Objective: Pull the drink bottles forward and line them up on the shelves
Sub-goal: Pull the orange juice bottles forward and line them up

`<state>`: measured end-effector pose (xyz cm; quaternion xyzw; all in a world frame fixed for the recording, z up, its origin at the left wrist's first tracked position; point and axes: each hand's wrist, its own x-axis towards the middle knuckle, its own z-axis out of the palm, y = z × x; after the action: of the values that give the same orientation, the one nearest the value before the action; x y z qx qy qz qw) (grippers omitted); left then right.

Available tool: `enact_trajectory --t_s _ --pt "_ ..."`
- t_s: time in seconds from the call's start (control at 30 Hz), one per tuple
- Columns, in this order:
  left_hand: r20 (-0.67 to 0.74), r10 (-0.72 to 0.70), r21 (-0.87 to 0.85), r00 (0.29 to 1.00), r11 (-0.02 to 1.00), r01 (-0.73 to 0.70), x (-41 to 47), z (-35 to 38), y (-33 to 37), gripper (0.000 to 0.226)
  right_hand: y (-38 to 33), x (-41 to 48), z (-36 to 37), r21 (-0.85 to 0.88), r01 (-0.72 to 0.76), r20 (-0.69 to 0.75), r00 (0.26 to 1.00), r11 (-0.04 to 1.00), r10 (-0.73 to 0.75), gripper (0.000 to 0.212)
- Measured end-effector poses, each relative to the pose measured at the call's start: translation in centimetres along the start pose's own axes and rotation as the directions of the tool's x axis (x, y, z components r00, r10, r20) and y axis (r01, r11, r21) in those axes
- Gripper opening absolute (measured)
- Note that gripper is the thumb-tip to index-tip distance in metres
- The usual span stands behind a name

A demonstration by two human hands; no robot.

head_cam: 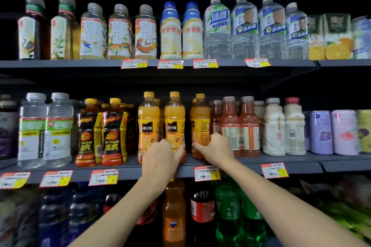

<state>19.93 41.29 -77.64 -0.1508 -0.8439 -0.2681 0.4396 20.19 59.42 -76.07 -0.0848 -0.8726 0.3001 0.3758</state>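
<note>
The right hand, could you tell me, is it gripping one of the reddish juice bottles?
No, the right hand grips a yellow-capped orange juice bottle, beside the reddish bottles.

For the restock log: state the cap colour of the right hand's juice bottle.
Yellow cap on the juice bottle; head view.

I face dark grey metal shelves in a shop, their back panel black in shadow, red-and-yellow price tags clipped along the front edges.

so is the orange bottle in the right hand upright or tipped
Upright. The orange bottle stands on the shelf, yellow cap straight above its base; the right hand grips its lower part.
</note>
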Motion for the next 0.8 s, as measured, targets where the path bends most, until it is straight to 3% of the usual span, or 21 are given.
enact_trajectory --t_s 0.07,0.13,0.27,0.4,0.5,0.7,0.8 --pt "0.019 0.012 -0.006 1.000 1.000 -0.012 0.0 0.2 0.0 0.046 0.4 0.3 -1.5 0.098 0.013 0.164 0.986 0.995 -0.029 0.032" --pt "0.031 0.015 -0.008 0.999 1.000 -0.015 0.0 0.3 -0.1 0.045 1.0 0.5 -3.3 0.153 -0.008 0.317 0.948 0.988 -0.041 0.034" --pt "0.030 0.014 -0.004 0.999 1.000 -0.014 0.0 0.3 -0.3 0.045 1.9 0.6 -4.8 0.187 0.004 0.417 0.905 0.982 -0.083 0.049" --pt "0.047 0.014 -0.016 0.999 1.000 -0.013 0.1 0.4 -0.6 0.046 1.9 0.0 -4.0 0.119 0.085 0.333 0.935 0.989 -0.120 0.051" --pt "0.060 0.015 -0.014 0.998 1.000 -0.014 0.1 0.4 -0.6 0.047 1.5 -0.5 -3.6 0.081 0.063 0.268 0.960 0.995 -0.083 0.047" --pt "0.051 0.022 -0.016 0.998 1.000 -0.022 0.0 0.2 -0.6 0.047 0.4 -1.7 -1.7 -0.163 0.086 -0.034 0.995 0.983 -0.092 0.061" --pt "0.053 0.013 -0.014 0.999 1.000 -0.012 -0.1 0.2 -0.6 0.047 0.3 -2.0 -1.4 -0.090 0.039 0.047 0.998 0.995 -0.035 0.060"
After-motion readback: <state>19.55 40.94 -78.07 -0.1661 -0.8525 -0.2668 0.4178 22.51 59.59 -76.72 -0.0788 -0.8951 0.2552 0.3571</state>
